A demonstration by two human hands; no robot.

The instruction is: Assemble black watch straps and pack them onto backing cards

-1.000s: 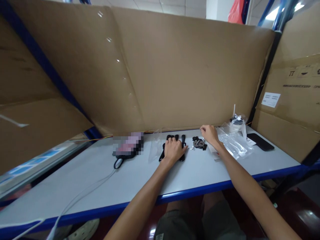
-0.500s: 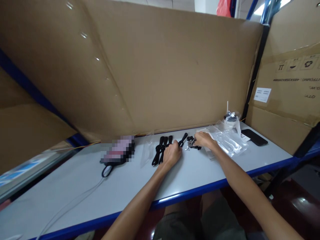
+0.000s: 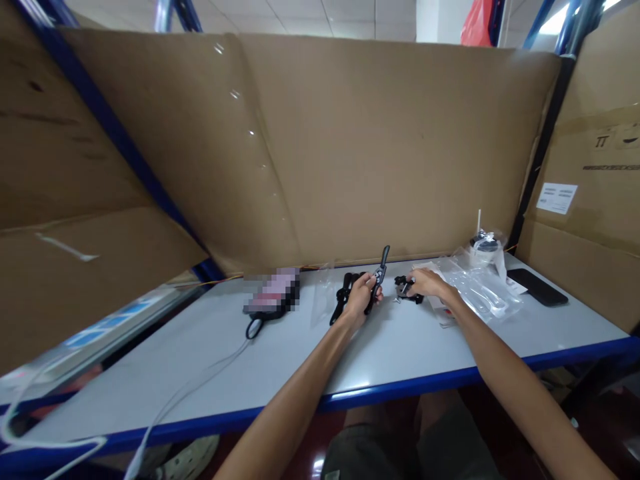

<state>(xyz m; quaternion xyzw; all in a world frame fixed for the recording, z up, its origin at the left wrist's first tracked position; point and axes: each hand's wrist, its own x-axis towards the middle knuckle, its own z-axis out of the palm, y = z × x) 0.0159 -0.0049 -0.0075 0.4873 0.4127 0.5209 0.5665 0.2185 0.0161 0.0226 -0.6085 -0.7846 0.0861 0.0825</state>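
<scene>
My left hand (image 3: 359, 298) is closed around a long black propeller-shaped piece (image 3: 385, 257) with a lighter hub. It is lifted and tilted, one blade pointing up and away. Several similar black pieces (image 3: 340, 308) lie on the table just left of it, partly hidden by that hand. My right hand (image 3: 429, 283) reaches down over a cluster of small black parts (image 3: 401, 283), its fingers closed on one of them; the exact shape is hard to make out. A few small silver screws (image 3: 397, 300) rest in front of the cluster.
Clear plastic bags (image 3: 475, 293) and a black phone (image 3: 537, 287) lie at the right. A wrapped roll-like item (image 3: 484, 252) stands behind them. At the left is a pixelated device (image 3: 273, 293) with a cable. Cardboard walls (image 3: 400, 147) enclose the table.
My left hand has raised the propeller-shaped piece off the table and turned it more upright. My right hand stays at the small black parts. The camera view has swung to the left.
</scene>
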